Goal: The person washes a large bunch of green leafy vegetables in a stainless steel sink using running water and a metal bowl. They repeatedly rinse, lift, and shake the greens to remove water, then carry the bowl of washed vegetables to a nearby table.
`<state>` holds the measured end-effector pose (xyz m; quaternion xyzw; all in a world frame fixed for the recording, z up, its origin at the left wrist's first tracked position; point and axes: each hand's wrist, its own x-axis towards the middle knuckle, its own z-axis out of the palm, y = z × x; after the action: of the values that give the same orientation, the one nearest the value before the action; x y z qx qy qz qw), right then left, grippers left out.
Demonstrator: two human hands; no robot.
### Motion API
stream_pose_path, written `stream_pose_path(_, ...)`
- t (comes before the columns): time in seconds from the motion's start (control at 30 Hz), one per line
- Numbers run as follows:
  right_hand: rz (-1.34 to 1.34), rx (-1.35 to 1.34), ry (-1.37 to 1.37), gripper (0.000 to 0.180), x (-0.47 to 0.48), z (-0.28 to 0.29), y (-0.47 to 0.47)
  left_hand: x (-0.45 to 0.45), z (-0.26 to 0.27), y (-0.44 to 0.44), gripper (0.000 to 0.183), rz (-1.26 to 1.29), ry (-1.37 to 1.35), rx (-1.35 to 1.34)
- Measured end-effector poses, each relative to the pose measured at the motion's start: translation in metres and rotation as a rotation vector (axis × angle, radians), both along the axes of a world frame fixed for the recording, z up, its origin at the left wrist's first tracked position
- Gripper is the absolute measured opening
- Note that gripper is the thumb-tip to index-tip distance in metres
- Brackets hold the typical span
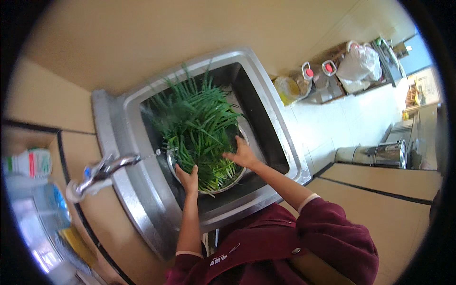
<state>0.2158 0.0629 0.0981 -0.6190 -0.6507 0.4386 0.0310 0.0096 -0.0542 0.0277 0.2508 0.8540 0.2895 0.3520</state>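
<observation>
A large heap of green onions (pixel 199 124) fills a round metal basin (pixel 235 183) and hangs over its far side, the pale root ends towards me. The basin sits inside a stainless-steel sink (pixel 262 103). At the basin's near-left rim is my left hand (pixel 187 179), thumb and fingers apart beside the stalks. My right hand (pixel 244 154) spreads its fingers at the right side of the heap, thumb over the leaves. Neither hand is closed around anything. Water streams from a chrome faucet (pixel 114 167) at the left into the heap.
A tiled wall (pixel 171 32) rises behind the sink. On the left ledge stand a white bottle (pixel 37 163) and a blue-tinted plastic container (pixel 53 205). To the right, large plastic oil jugs (pixel 292 87) and a white plastic bag (pixel 359 66) are beside the tiled floor (pixel 331 124). A metal cylinder (pixel 386 155) is farther right.
</observation>
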Motion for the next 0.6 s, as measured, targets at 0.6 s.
stream_pose_path(0.6, -0.216, -0.772, 0.62, 0.087, -0.017, -0.118, 0.031, -0.007, -0.031, 0.046, 0.07, 0.267, -0.792, 0.006)
